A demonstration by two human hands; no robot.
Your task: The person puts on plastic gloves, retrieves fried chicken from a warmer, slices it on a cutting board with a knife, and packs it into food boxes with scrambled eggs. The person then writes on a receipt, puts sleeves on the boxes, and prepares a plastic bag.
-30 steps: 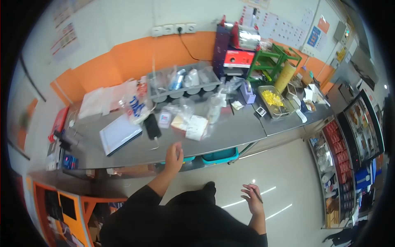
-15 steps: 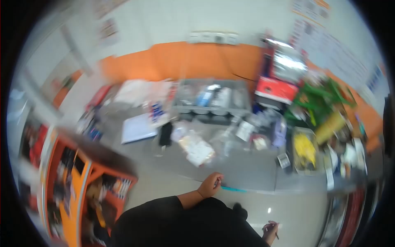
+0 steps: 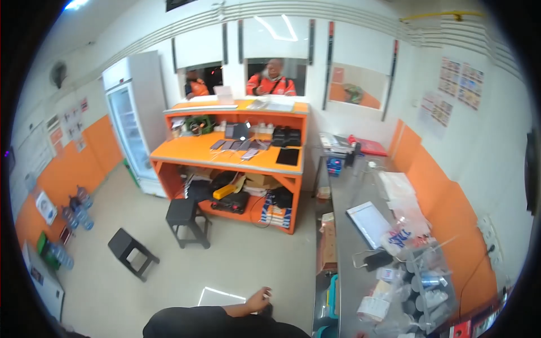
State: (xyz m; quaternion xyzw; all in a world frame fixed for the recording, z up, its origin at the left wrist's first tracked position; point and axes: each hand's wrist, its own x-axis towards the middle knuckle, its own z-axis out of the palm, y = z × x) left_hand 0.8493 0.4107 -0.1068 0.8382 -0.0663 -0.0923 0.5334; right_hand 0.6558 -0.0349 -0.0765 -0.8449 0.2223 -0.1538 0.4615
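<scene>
My left hand [image 3: 259,299] is at the bottom centre, in front of my dark-clothed body and above the tiled floor. Its fingers are curled closed, and a small pale spot shows at the fingertips. What they hold, if anything, is too small to make out. My right hand does not show clearly; only a faint reddish patch is at the bottom edge by the counter. To the right of my left hand runs a grey counter [image 3: 354,271], with a teal handle-like thing [image 3: 332,296] at its side.
Ahead stands an orange desk [image 3: 197,149] with phones. Two stools, a black stool [image 3: 189,217] and a dark stool [image 3: 131,250], are on the floor. A glass-door fridge [image 3: 135,124] is behind. On the counter lie a white box [image 3: 369,224] and a grey organizer [image 3: 434,287]. People stand beyond the windows.
My view has swung left, from facing the counter to facing the orange desk and windows. The counter is now on my right. My right hand, holding a thin dark object before, has left clear view.
</scene>
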